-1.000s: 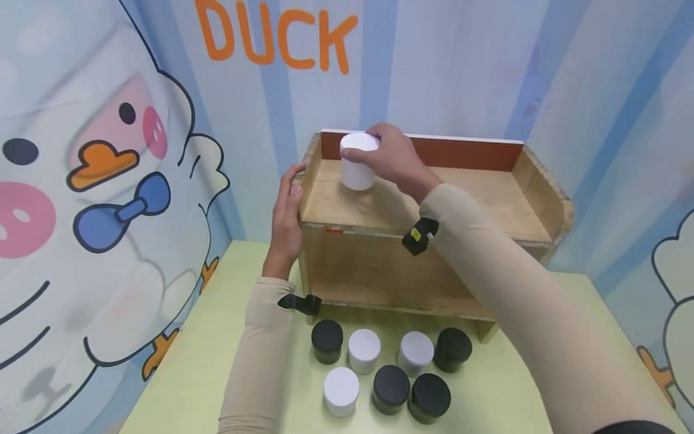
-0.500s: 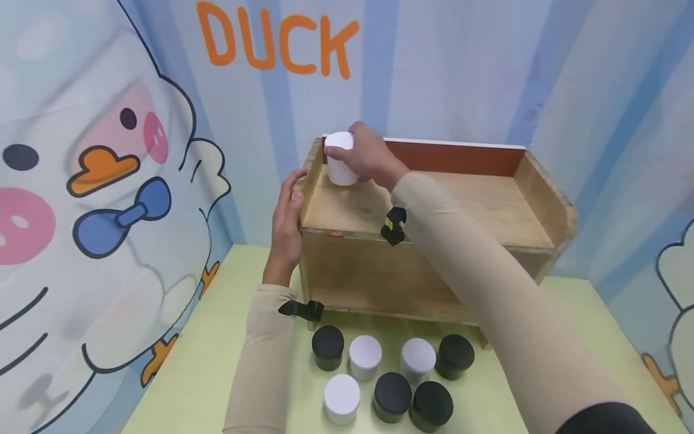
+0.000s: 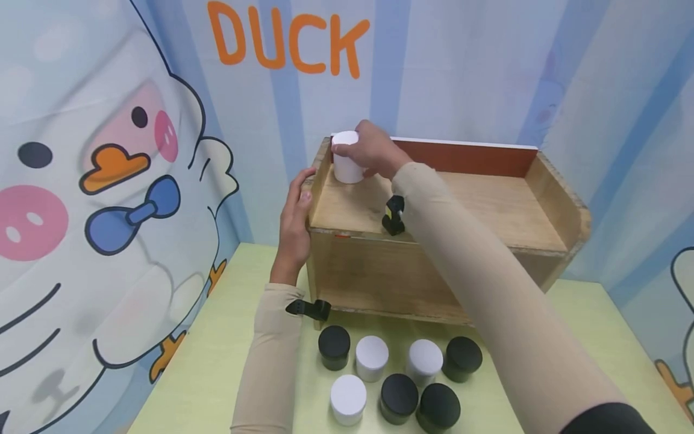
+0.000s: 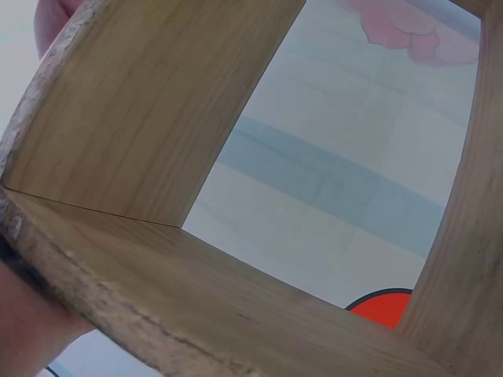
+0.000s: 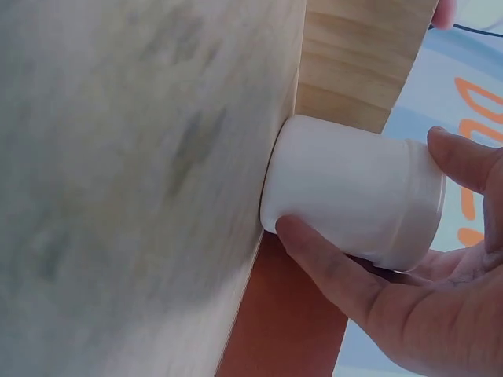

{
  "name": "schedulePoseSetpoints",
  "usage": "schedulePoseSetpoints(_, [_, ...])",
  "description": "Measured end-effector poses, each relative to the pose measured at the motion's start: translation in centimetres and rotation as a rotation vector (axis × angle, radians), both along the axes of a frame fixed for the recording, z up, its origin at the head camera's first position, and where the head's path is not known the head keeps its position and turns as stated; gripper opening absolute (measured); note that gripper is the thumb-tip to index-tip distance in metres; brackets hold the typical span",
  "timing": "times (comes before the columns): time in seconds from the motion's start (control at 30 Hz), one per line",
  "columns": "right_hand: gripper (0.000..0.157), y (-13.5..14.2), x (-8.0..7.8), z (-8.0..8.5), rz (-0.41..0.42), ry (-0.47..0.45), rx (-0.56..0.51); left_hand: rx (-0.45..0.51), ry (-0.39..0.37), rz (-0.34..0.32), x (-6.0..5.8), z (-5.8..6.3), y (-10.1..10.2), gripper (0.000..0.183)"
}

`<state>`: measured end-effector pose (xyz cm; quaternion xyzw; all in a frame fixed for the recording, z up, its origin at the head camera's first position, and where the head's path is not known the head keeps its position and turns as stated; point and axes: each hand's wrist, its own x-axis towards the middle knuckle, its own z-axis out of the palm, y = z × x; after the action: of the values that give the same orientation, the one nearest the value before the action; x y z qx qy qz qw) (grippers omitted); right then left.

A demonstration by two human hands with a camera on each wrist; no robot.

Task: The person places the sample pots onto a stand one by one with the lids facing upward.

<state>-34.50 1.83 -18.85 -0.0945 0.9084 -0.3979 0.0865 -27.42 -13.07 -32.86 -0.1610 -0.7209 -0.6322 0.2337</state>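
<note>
My right hand holds a white lidded jar between thumb and fingers at the back left corner of the wooden shelf's top. In the right wrist view the base of the white jar meets the board, close to the side panel, and one fingertip touches it low down. My left hand rests along the outside of the wooden shelf's left side panel, fingers fairly straight near its upper edge. The left wrist view shows mostly the shelf's wooden panels, with only parts of that hand visible.
Several black jars and white jars stand in two loose rows on the pale green table, before the shelf. A reddish-brown back panel and raised sides bound the shelf top. A printed duck curtain hangs behind.
My right hand has carried the white jar leftward to the shelf's back left corner. The left hand stays on the side panel; the whole view has shifted slightly.
</note>
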Motion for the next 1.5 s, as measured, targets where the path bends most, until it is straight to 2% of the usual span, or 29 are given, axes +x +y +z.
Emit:
schedulePoseSetpoints(0.13, [0.068,-0.1,0.0,0.2,-0.018,-0.003,0.007,0.001,-0.004,0.002,-0.1,0.0,0.1,0.051])
schedulePoseSetpoints(0.37, [0.070,-0.3,0.2,0.4,-0.043,0.065,0.104,0.008,-0.008,0.006,-0.1,0.0,0.1,0.050])
schedulePoseSetpoints(0.53, [0.068,-0.3,0.2,0.1,-0.044,0.060,0.078,-0.001,-0.023,0.010,0.1,-0.2,-0.1,0.050])
schedulePoseSetpoints(0.63, [0.073,0.1,0.3,0.0,-0.030,0.037,0.057,0.007,-0.035,0.016,0.4,-0.3,-0.2,0.051])
schedulePoseSetpoints(0.73, [0.080,0.8,0.4,0.5,-0.027,0.032,0.081,0.009,-0.037,0.015,0.5,-0.4,-0.2,0.052])
schedulePoseSetpoints(0.9, [0.083,3.4,0.9,2.5,-0.032,0.090,0.216,-0.001,-0.026,0.021,0.3,-0.1,0.1,0.052])
schedulePoseSetpoints(0.97, [0.082,4.8,1.5,3.3,-0.021,0.107,0.241,-0.005,-0.025,0.030,0.2,0.0,0.2,0.052])
schedulePoseSetpoints(1.07, [0.080,6.7,2.5,4.0,-0.001,0.119,0.222,-0.009,-0.024,0.038,0.1,0.1,0.3,0.052])
schedulePoseSetpoints(1.3, [0.077,10.2,6.0,3.9,0.081,0.206,0.226,-0.003,-0.019,0.040,0.2,0.2,0.0,0.051])
schedulePoseSetpoints(1.37, [0.072,10.9,7.0,3.7,0.119,0.237,0.210,0.002,-0.009,0.042,0.2,0.3,-0.3,0.051])
schedulePoseSetpoints(1.5, [0.050,12.0,8.9,3.1,0.214,0.314,0.136,0.014,0.007,0.048,0.4,0.5,-0.9,0.052])
